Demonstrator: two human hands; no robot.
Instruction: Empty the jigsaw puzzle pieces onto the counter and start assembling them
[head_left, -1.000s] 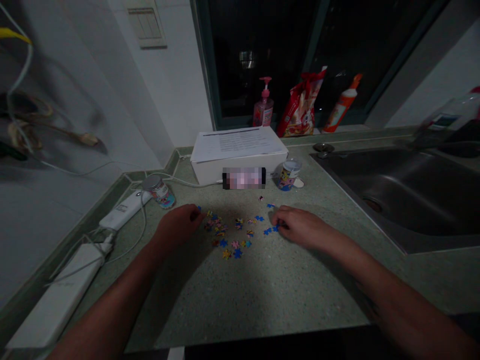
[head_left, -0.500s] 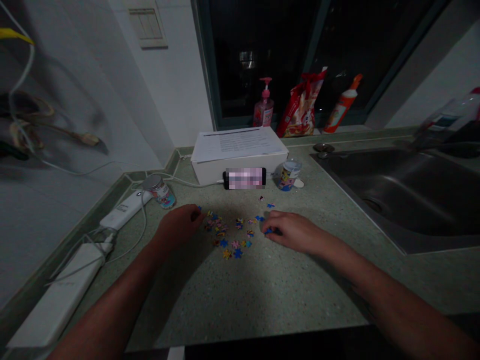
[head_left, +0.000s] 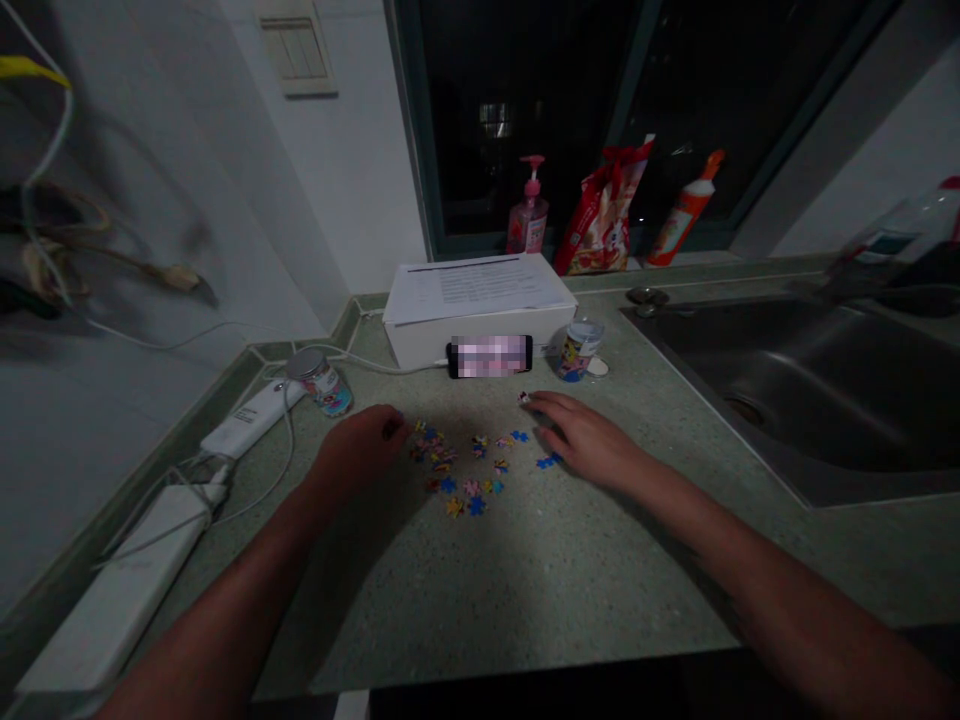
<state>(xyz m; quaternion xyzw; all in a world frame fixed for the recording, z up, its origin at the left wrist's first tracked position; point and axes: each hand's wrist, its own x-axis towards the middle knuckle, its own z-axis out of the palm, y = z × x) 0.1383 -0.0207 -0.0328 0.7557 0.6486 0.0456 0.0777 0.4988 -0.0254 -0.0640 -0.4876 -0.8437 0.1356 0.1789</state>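
Loose jigsaw puzzle pieces (head_left: 442, 458) lie on the counter between my hands, mostly in a cluster nearer the left. My left hand (head_left: 366, 442) rests at the cluster's left edge, its fingers curled together; whatever is in them is hidden. My right hand (head_left: 592, 435) is on the right with its fingers stretched forward and the thumb apart. Its index fingertip touches a small dark-and-white puzzle piece (head_left: 523, 398). Below the right thumb lie blue puzzle pieces (head_left: 547, 462), partly side by side. A blue puzzle piece (head_left: 477, 506) sits at the front of the cluster.
A phone (head_left: 490, 357) leans on a white box (head_left: 480, 335). Jars stand either side: a clear jar (head_left: 576, 350) beside a white lid (head_left: 598, 368), and a capped jar (head_left: 321, 382). Power strips (head_left: 124, 585) and cables lie left; a metal sink (head_left: 780, 400) is right.
My right hand has left the blue pieces, its fingers straightening and reaching forward to the small dark-and-white piece. The left hand has barely moved.
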